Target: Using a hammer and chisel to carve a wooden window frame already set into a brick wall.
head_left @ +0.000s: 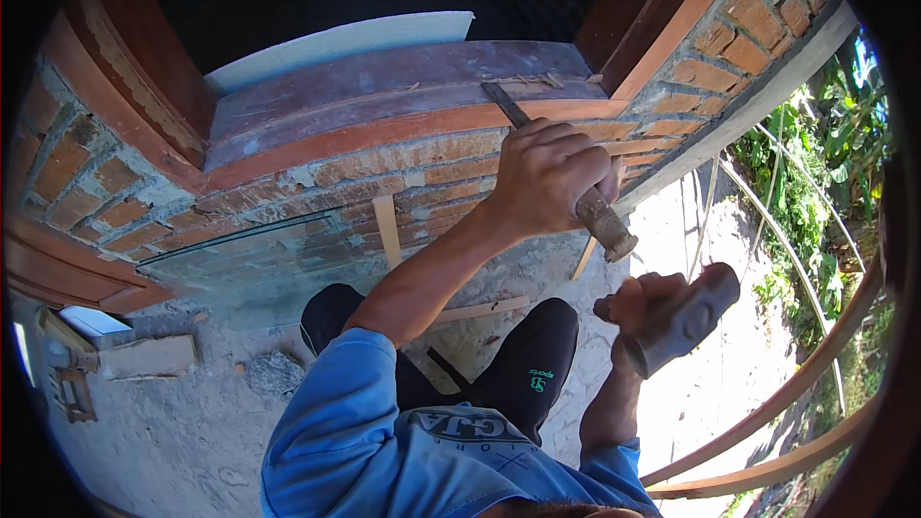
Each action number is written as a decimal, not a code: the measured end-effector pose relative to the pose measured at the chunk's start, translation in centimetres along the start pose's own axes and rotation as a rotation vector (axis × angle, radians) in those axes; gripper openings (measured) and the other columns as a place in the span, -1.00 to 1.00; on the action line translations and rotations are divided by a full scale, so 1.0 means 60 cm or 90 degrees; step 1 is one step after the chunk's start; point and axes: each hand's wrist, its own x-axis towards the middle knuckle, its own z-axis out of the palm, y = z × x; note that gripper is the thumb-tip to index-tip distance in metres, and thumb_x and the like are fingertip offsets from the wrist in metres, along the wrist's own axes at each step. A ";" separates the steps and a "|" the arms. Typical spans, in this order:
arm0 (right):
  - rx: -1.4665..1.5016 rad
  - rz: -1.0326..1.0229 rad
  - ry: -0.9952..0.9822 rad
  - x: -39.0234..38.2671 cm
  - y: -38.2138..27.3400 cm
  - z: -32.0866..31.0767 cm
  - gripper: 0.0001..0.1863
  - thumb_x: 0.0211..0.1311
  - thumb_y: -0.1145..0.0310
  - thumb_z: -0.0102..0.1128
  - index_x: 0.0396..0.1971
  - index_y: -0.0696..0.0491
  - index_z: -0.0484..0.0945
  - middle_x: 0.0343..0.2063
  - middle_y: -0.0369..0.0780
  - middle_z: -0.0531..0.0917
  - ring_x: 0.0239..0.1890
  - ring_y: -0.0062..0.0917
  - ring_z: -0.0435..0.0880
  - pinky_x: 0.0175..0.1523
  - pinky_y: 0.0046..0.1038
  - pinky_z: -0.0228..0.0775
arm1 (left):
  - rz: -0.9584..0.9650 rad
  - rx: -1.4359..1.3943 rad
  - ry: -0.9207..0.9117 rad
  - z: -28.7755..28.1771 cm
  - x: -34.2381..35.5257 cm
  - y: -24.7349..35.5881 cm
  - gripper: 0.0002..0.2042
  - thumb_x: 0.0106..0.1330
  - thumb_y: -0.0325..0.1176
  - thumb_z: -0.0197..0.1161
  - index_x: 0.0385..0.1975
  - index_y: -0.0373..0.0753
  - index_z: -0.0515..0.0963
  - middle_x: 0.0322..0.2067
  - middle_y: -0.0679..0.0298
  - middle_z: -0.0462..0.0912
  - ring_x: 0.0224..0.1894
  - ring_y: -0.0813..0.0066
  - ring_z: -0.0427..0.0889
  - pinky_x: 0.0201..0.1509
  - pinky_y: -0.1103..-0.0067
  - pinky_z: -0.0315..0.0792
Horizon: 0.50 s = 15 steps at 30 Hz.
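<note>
My left hand [554, 173] is closed around a chisel [606, 227] with a worn, pale-ended handle. The flat metal blade reaches forward to the wooden window sill [384, 133], and its tip lies by some wood shavings [549, 82]. To the right and nearer to me, my right hand [641, 299] grips a hammer [683, 319] with a thick, dark, cylindrical head. The hammer head is held apart from the chisel's handle end, a little below and right of it. Most of the hammer's handle is hidden by the fingers.
Brick wall [441, 173] runs below the reddish window frame [662, 24]. A glass pane [259, 254] leans against it, beside an upright wood strip [387, 230]. Rubble [275, 374] and a board [146, 358] lie on the floor at left. Curved wooden rails [767, 465] and plants are at right.
</note>
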 end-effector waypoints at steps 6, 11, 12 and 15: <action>0.571 -0.129 0.158 -0.010 -0.004 -0.045 -0.78 0.31 0.38 0.03 -0.43 0.06 0.18 -0.69 -0.21 0.40 -0.70 -0.51 0.36 -0.53 -0.44 0.28 | -0.018 0.013 -0.004 0.038 0.002 0.004 -0.69 -0.05 -0.40 0.40 -0.80 -0.05 0.34 -0.81 0.38 0.39 -0.72 0.47 0.44 -0.57 0.53 0.26; 0.503 -0.117 0.176 -0.009 -0.010 -0.029 -0.84 0.25 0.55 -0.08 -0.50 0.07 0.19 -0.76 -0.29 0.24 -0.73 -0.64 0.19 -0.59 -0.54 0.17 | -0.025 0.001 0.013 0.024 0.001 0.034 -0.71 -0.05 -0.40 0.39 -0.80 -0.07 0.36 -0.81 0.36 0.38 -0.73 0.47 0.41 -0.59 0.52 0.25; 0.511 -0.128 0.161 -0.007 -0.013 -0.030 -0.85 0.24 0.55 -0.07 -0.49 0.08 0.20 -0.75 -0.28 0.25 -0.72 -0.63 0.20 -0.59 -0.54 0.17 | -0.025 -0.001 0.009 0.025 0.001 0.038 -0.71 -0.04 -0.41 0.39 -0.80 -0.08 0.35 -0.81 0.35 0.39 -0.74 0.46 0.40 -0.59 0.52 0.24; 0.531 -0.141 0.139 0.002 -0.011 -0.043 -0.86 0.24 0.54 -0.07 -0.48 0.09 0.21 -0.73 -0.27 0.28 -0.70 -0.62 0.22 -0.59 -0.54 0.16 | -0.045 -0.022 0.038 0.020 0.008 0.033 -0.71 -0.03 -0.45 0.36 -0.81 -0.10 0.34 -0.80 0.32 0.40 -0.76 0.46 0.38 -0.61 0.52 0.23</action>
